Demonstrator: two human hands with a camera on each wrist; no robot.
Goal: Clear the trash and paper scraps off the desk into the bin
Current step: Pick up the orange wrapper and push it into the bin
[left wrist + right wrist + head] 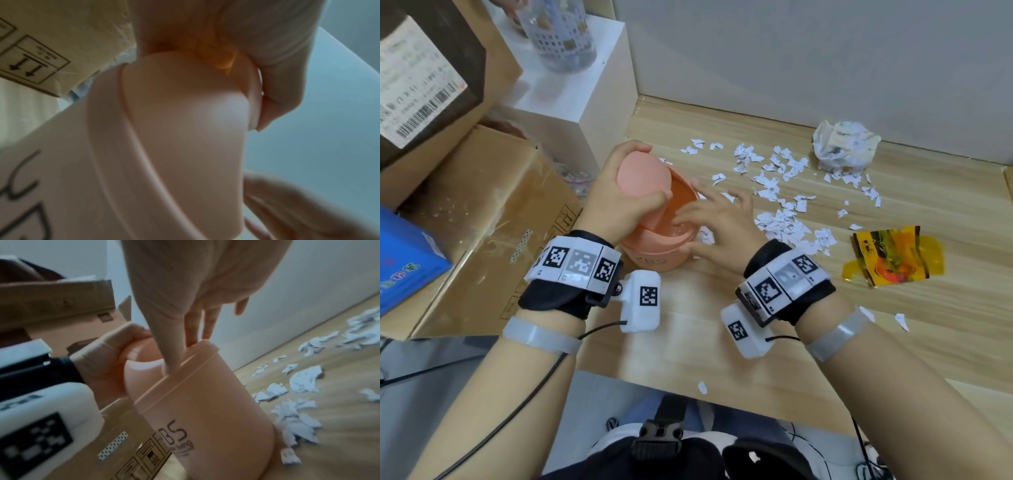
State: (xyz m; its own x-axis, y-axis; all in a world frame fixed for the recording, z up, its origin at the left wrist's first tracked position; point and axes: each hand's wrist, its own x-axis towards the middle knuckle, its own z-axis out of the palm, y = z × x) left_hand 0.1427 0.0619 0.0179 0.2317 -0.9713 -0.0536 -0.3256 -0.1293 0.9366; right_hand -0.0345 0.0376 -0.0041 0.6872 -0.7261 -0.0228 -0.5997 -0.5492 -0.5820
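A small pink bin (654, 260) stands on the wooden desk (722, 342) in front of me. My left hand (606, 202) grips its domed swing lid (643, 178) and holds it tilted open; the left wrist view shows the lid (185, 113) close up under my thumb. My right hand (715, 222) reaches over the rim with straight fingers dipping into the opening, which the right wrist view shows above the bin (205, 410). I see nothing in that hand. Torn white paper scraps (784, 192) lie spread to the bin's right.
A crumpled plastic-and-paper wad (842, 144) sits by the back wall, a yellow wrapper (893, 255) at the right. Cardboard boxes (482, 212), a blue box (404, 260) and a white block (585, 89) crowd the left. Stray scraps (702, 387) lie near the front edge.
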